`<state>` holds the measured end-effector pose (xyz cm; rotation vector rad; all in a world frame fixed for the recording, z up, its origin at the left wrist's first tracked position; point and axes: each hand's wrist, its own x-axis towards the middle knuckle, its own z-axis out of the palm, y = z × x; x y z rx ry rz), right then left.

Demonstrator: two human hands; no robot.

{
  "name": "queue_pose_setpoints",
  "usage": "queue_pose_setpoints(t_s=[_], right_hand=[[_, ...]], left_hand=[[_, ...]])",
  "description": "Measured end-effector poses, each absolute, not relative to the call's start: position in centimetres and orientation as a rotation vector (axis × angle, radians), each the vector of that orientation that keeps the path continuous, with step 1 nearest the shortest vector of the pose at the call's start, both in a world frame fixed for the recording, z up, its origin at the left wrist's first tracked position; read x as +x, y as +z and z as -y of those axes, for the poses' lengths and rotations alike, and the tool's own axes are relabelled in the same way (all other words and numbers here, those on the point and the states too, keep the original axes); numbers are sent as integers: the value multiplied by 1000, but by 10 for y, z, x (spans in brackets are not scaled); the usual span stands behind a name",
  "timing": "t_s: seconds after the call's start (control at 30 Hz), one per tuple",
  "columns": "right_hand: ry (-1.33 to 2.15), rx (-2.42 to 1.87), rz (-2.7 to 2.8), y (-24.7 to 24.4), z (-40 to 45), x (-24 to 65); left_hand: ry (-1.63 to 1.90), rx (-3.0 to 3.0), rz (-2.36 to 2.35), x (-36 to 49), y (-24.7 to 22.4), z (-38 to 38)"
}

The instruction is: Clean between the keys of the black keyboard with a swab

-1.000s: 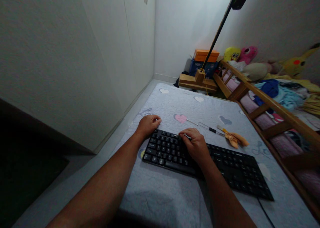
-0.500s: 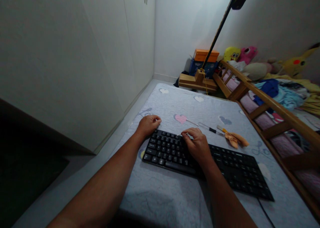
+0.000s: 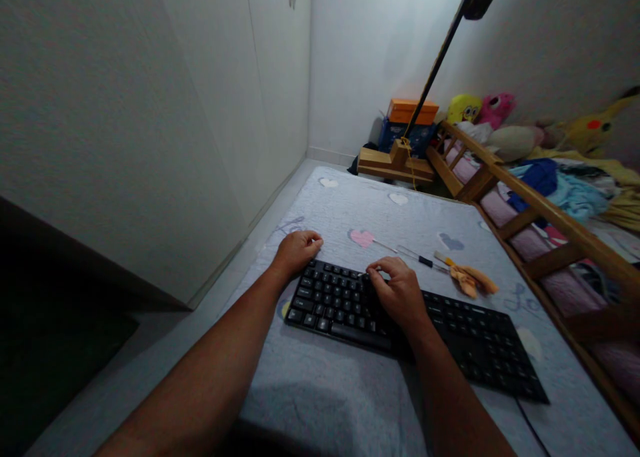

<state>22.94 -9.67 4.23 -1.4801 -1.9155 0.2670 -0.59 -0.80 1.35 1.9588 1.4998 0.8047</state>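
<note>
1. The black computer keyboard (image 3: 340,303) lies flat on a soft, pale blue cloth (image 3: 355,207) with hearts on it, right in front of the person. I can't tell what is under the cloth.
2. The right hand (image 3: 397,293) is over the middle of the keyboard. Its thumb and first finger are pinched together, with no gap that I can see. They seem to have hold of a thin pale stick (image 3: 363,274) that pokes out over the top rows of keys.
3. The left hand (image 3: 296,253) is at the far left corner of the keyboard. Its fingers are curled in. I can't tell if they hold anything.
4. The step in hand looks like small, careful work with the stick in among the keys. I think the next move calls for a light pinch and a steady left hand at the corner.
5. The keyboard's long way runs from side to side on a slant. Its left end is farther off and its right end, with the number pad (image 3: 515,363), comes nearer. The space bar (image 3: 360,337) side faces the person, and the top row points away.
6. A cord (image 3: 533,423) comes out near the right end.
7. Past the keyboard lie a black-handled tool (image 3: 425,261) and an orange cloth (image 3: 467,280).
</note>
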Motion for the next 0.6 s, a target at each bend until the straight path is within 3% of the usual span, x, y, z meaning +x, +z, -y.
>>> queue_pose_setpoints(t_s=[0.6], right_hand=[[320, -1471, 1904, 41, 95, 231]], left_hand=[[812, 1972, -1500, -6, 11, 7]])
